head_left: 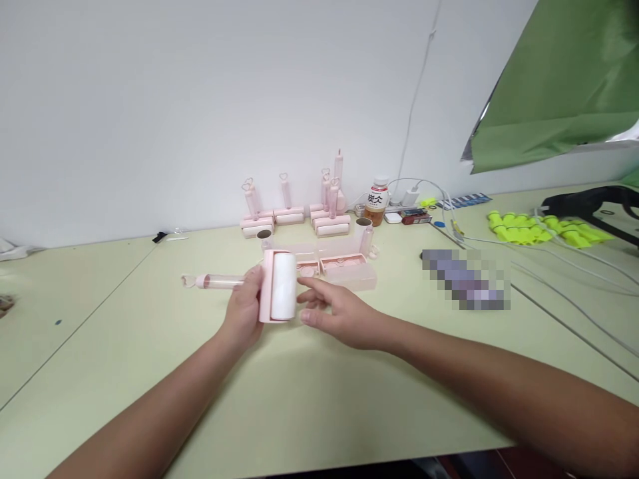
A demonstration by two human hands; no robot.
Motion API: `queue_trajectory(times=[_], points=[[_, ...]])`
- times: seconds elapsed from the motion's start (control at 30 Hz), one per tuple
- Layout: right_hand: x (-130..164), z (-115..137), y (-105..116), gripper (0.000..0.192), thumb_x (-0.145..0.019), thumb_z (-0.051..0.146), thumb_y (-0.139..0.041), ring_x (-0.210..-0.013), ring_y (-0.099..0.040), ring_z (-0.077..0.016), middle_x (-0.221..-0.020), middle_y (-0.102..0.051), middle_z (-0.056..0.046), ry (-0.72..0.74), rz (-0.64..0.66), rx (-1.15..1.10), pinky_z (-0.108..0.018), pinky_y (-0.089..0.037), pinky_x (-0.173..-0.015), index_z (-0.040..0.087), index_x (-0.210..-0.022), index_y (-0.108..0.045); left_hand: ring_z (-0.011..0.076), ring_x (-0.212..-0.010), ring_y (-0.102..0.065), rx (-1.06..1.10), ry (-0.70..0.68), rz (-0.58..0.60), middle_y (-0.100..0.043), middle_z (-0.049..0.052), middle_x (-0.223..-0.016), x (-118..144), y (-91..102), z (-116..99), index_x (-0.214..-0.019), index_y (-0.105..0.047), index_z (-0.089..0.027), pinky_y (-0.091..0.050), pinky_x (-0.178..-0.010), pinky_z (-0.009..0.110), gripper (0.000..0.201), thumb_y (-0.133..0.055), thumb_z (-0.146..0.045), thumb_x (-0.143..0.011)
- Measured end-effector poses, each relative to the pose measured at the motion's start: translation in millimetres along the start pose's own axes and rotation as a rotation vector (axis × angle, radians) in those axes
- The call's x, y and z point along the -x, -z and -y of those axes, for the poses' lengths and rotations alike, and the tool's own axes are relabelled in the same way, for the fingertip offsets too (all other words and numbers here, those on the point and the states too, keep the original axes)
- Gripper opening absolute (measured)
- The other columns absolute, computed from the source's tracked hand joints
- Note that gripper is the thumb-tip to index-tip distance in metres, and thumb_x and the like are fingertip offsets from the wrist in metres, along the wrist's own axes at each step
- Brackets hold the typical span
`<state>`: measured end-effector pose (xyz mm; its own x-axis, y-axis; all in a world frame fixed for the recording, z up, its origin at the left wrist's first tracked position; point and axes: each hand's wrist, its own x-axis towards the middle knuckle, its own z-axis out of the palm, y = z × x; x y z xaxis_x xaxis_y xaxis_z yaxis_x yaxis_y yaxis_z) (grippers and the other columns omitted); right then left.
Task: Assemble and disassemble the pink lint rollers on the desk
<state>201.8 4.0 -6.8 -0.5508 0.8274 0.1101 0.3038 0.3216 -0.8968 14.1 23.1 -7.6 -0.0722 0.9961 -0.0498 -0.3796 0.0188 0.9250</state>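
Observation:
My left hand (244, 307) grips a pink lint roller (279, 286) by the pink frame next to its white paper roll; the roller's long pink handle (214, 281) sticks out to the left, ending in a heart shape. My right hand (337, 311) hovers just right of the white roll with fingers spread, fingertips close to the roll's end, holding nothing. Both hands are above the pale green table (299, 399), near its middle.
Behind the hands lie clear pink trays with parts (344, 266) and two cardboard cores (264, 237). Several assembled pink rollers (294, 213) stand at the wall, beside a bottle (377, 201). Cables (549, 266), yellow-green items (539, 229) and a black tool (594, 199) occupy the right.

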Motion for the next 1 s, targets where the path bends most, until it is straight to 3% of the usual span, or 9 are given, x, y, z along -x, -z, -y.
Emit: queue_trajectory(times=[0.07, 0.13, 0.27, 0.4, 0.47, 0.53, 0.6, 0.8, 1.0], points=[[10.4, 0.8, -4.5, 0.067, -0.087, 0.048, -0.061, -0.103, -0.062, -0.0258, -0.119, -0.064, -0.013, -0.028, -0.017, -0.402, -0.040, -0.048, -0.084, 0.021, -0.142, -0.035, 0.0126, -0.058, -0.051, -0.090, -0.020, 0.156, -0.058, -0.002, -0.067, 9.9, -8.1, 8.2, -0.081, -0.059, -0.018, -0.042, -0.054, 0.025, 0.045, -0.070, -0.061, -0.071], [15.6, -3.0, -8.1, 0.061, -0.082, 0.048, -0.067, -0.100, -0.062, -0.0250, -0.112, -0.065, -0.011, -0.023, -0.118, -0.568, -0.037, -0.050, -0.081, 0.019, -0.131, -0.045, 0.0134, -0.061, -0.051, -0.206, -0.017, 0.305, -0.058, -0.001, -0.071, 20.3, -15.4, 14.3, -0.088, -0.057, -0.019, -0.041, -0.055, 0.025, 0.048, -0.066, -0.064, -0.074], [17.4, -16.3, -4.2, 0.042, -0.081, 0.043, -0.069, -0.095, -0.060, -0.0227, -0.103, -0.064, -0.006, -0.009, -0.368, -0.407, -0.034, -0.048, -0.077, 0.019, -0.110, -0.052, 0.0135, -0.061, -0.048, -0.666, 0.011, 0.414, -0.056, 0.000, -0.074, 47.6, -19.0, 14.1, -0.101, -0.056, -0.019, -0.038, -0.054, 0.026, 0.047, -0.058, -0.062, -0.081], [19.1, -20.8, 1.3, 0.036, -0.085, 0.041, -0.064, -0.084, -0.057, -0.0201, -0.096, -0.064, -0.004, 0.005, -0.418, -0.124, -0.032, -0.045, -0.072, 0.020, -0.111, -0.052, 0.0128, -0.055, -0.047, -1.205, -0.014, 0.681, -0.056, -0.002, -0.063, 78.3, -15.0, -7.1, -0.077, -0.058, -0.020, -0.035, -0.051, 0.025, 0.033, -0.056, -0.051, -0.086], [21.4, -18.2, -1.6, 0.039, -0.087, 0.041, -0.062, -0.089, -0.057, -0.0214, -0.104, -0.064, -0.005, 0.050, -0.372, -0.049, -0.033, -0.045, -0.075, 0.020, -0.117, -0.051, 0.0141, -0.061, -0.052, -1.281, -0.295, 0.660, -0.060, 0.000, -0.071, 82.2, -16.8, -24.1, -0.081, -0.058, -0.021, -0.040, -0.056, 0.027, 0.026, -0.051, -0.043, -0.090], [24.3, -14.4, -7.3, 0.039, -0.088, 0.041, -0.060, -0.094, -0.057, -0.0225, -0.110, -0.062, -0.007, 0.105, -0.312, 0.011, -0.034, -0.045, -0.079, 0.020, -0.120, -0.050, 0.0198, -0.086, -0.057, -1.292, -0.711, 0.550, -0.063, 0.006, -0.092, 74.1, -20.2, -39.9, -0.093, -0.059, -0.021, -0.046, -0.075, 0.033, 0.016, -0.054, -0.036, -0.090], [27.5, -11.4, -13.7, 0.037, -0.090, 0.040, -0.057, -0.095, -0.057, -0.0228, -0.112, -0.061, -0.008, 0.159, -0.246, 0.061, -0.035, -0.045, -0.081, 0.020, -0.121, -0.050, 0.0239, -0.101, -0.054, -1.338, -0.897, 0.483, -0.061, 0.009, -0.106, 58.1, -22.0, -49.6, -0.102, -0.057, -0.021, -0.045, -0.085, 0.038, 0.022, -0.060, -0.036, -0.087], [33.3, -12.0, -24.3, 0.036, -0.091, 0.040, -0.056, -0.092, -0.057, -0.0221, -0.108, -0.060, -0.008, 0.216, -0.187, 0.085, -0.036, -0.045, -0.079, 0.019, -0.120, -0.049, 0.0124, -0.067, -0.042, -1.242, -0.470, 0.670, -0.048, -0.002, -0.078, 22.0, -15.1, -42.8, -0.086, -0.045, -0.021, -0.036, -0.057, 0.025, 0.029, -0.062, -0.044, -0.085], [30.0, -11.9, -27.9, 0.034, -0.090, 0.040, -0.058, -0.092, -0.057, -0.0221, -0.106, -0.059, -0.008, 0.194, -0.184, 0.153, -0.035, -0.045, -0.078, 0.019, -0.115, -0.051, 0.0094, -0.063, -0.033, -1.083, -0.161, 0.861, -0.037, -0.006, -0.074, 7.3, -8.4, -48.4, -0.080, -0.038, -0.021, -0.030, -0.054, 0.023, 0.044, -0.072, -0.048, -0.076]])
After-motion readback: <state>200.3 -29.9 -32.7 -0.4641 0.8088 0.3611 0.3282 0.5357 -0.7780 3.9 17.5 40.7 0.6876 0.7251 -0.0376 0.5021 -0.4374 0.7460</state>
